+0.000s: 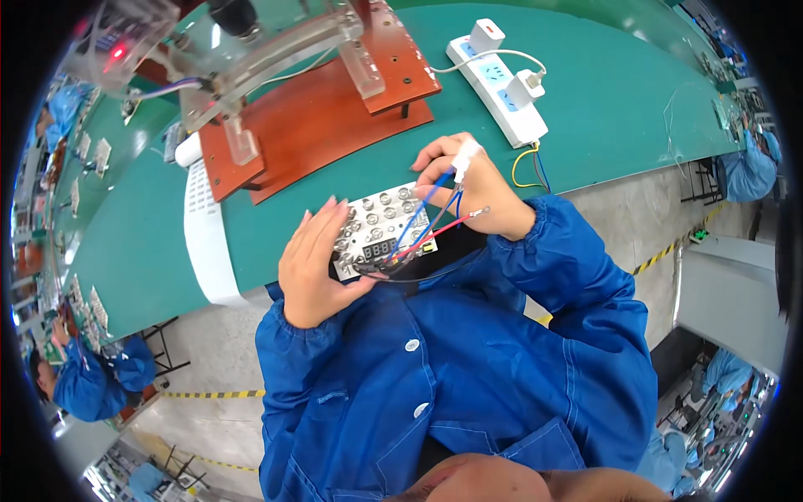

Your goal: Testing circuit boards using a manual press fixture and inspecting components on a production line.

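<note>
A white circuit board (385, 216) with rows of round metallic parts and a small dark digit display (380, 249) is tilted near the table's front edge. My left hand (314, 266) grips its left side, thumb along the near edge. At the far right corner, my right hand (493, 197) has curled fingers against the board; their tips are partly hidden. Blue wires (415, 219) rise from the board to a white connector (466, 157) lying over my right hand. A red wire (442, 230) with a bare metal terminal crosses toward that wrist, and a black wire loops along the near edge.
Beyond the board stands a reddish-brown fixture (318, 125) with clear plastic supports. A white power strip (499, 92) with plugged-in adapters lies at the far right on the green table (598, 109). A white perforated strip (209, 243) hangs over the front edge. Other people sit at both sides.
</note>
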`<state>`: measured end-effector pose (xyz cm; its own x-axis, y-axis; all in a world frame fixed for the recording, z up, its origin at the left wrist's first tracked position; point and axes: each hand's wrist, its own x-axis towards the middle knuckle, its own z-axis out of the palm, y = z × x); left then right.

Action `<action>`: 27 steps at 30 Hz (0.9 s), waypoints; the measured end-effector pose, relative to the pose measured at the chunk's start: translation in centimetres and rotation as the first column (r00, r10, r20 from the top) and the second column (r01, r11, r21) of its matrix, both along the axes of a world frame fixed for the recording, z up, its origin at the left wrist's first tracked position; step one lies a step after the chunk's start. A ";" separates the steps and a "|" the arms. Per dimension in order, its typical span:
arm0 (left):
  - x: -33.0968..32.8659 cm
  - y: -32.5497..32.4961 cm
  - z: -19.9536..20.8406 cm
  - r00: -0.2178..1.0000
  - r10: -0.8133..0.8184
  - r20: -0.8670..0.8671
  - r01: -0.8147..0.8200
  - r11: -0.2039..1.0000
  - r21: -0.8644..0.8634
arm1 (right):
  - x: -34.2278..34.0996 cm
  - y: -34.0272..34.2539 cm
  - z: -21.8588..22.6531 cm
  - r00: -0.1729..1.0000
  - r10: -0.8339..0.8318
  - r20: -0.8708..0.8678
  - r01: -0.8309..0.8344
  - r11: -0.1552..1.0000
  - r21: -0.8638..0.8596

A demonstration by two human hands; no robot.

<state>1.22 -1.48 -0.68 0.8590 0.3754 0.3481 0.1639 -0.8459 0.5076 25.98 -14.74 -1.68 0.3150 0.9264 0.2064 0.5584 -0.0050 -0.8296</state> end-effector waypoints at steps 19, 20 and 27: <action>0.0 0.2 -0.6 0.999 0.026 -0.025 -0.025 0.999 0.038 | -1.3 0.1 0.2 0.994 -0.097 0.042 0.097 0.995 0.014; 0.0 0.2 -0.5 0.999 0.029 -0.024 -0.028 0.999 0.038 | -1.2 0.1 0.3 0.995 -0.099 0.030 0.099 0.995 0.017; 0.2 0.3 -0.5 0.999 0.027 -0.018 -0.027 0.999 0.035 | -1.2 0.0 0.3 0.995 -0.100 0.031 0.099 0.995 0.031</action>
